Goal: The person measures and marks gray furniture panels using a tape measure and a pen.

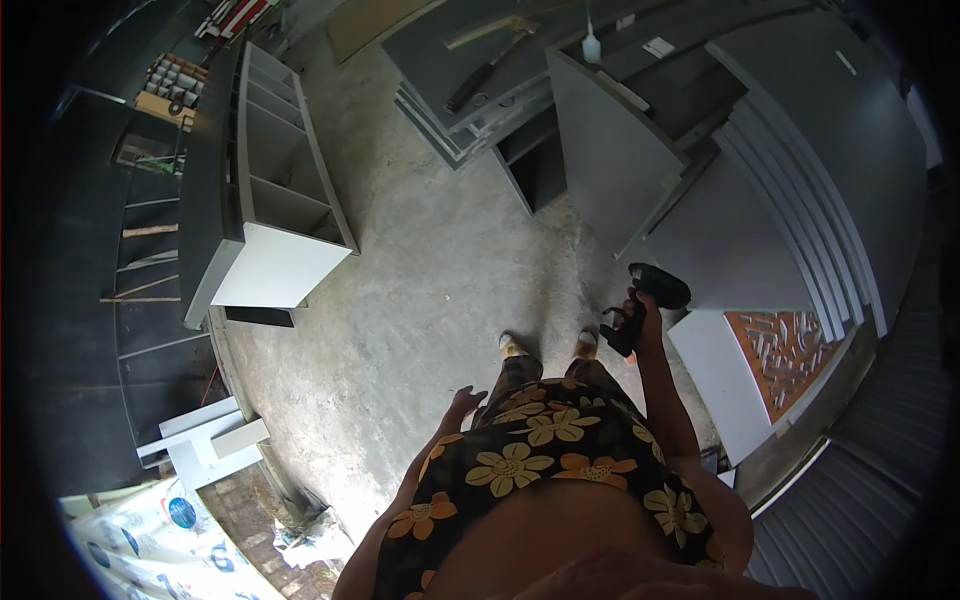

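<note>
My right hand point(646, 310) is closed around a black power tool point(622, 335), which looks like a cordless drill. It hangs at my right side, near the grey panels. My left hand point(467, 398) hangs low beside my left leg, fingers loosely apart and holding nothing. Under it lies the bare concrete floor point(400, 300). A grey cabinet panel point(610, 150) stands upright ahead on the right. On a stack of dark panels point(440, 50) rests a hammer point(490, 68) with a black handle. A small white bottle point(591, 48) is close by.
On the left lies an open grey cabinet frame point(290, 150) with compartments and a white end point(285, 265). Grey strips point(790, 210) lean at the right above a white panel point(705, 370) and an orange patterned sheet point(775, 350). A divided box point(175, 82) sits far left.
</note>
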The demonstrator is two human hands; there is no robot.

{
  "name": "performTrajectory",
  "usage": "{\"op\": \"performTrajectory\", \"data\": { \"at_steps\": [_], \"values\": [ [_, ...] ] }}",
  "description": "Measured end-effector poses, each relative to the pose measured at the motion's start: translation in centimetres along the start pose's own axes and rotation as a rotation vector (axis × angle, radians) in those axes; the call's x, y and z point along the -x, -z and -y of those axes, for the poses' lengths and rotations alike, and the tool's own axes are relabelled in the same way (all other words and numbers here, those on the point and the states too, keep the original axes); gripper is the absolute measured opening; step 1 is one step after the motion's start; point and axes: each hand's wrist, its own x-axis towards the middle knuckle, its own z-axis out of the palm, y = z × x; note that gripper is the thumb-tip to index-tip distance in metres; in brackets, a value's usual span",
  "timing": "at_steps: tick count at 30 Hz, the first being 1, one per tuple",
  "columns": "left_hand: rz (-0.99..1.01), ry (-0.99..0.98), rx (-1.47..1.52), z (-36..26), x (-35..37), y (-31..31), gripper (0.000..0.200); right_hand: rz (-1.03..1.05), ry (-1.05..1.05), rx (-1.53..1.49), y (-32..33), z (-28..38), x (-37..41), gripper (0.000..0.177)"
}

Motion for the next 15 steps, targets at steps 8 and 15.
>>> {"op": "performTrajectory", "data": {
  "at_steps": [8, 15],
  "values": [
    [0.024, 0.125, 0.219, -3.0, 2.6, 1.9, 0.081, -0.067, 0.067, 0.016, -1.7, 1.1, 1.6, 0.029],
    [0.082, 0.171, 0.206, -7.7, 6.2, 5.4, 0.080, 0.002, 0.159, -0.116, -2.7, 3.6, 1.4, 0.031]
  ]
}}
